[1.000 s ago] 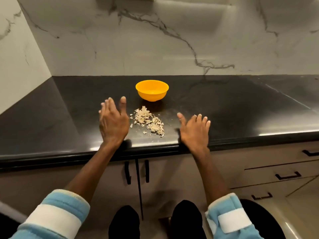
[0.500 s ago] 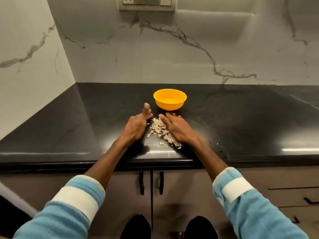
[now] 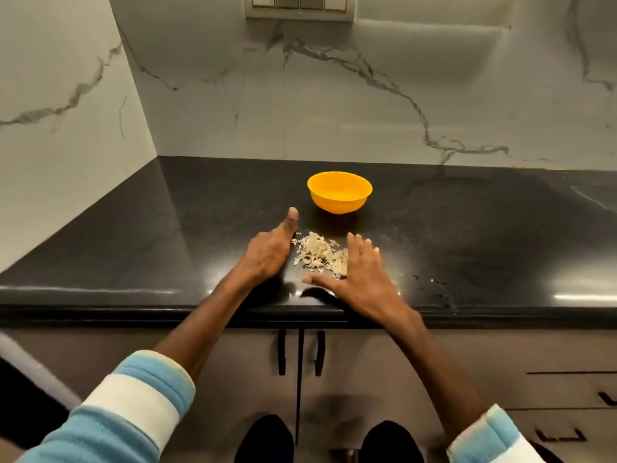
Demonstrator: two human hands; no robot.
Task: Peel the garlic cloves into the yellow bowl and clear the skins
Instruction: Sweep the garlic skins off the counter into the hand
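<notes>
Skins (image 3: 317, 253) lie in a loose pale heap on the black counter (image 3: 167, 245), on the near side of the yellow bowl (image 3: 339, 192), which stands a little apart from them; whether cloves sit inside it cannot be made out. No unpeeled garlic shows, so peeling seems done and the clearing is left. The left hand (image 3: 267, 252) stands on edge, fingers straight, thumb up, just left of the heap. The right hand (image 3: 364, 275) lies flat, fingers extended, touching the heap's right side and holding nothing.

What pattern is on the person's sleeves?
Light blue sleeves, each with a broad white band; head view, clearest on the left.
</notes>
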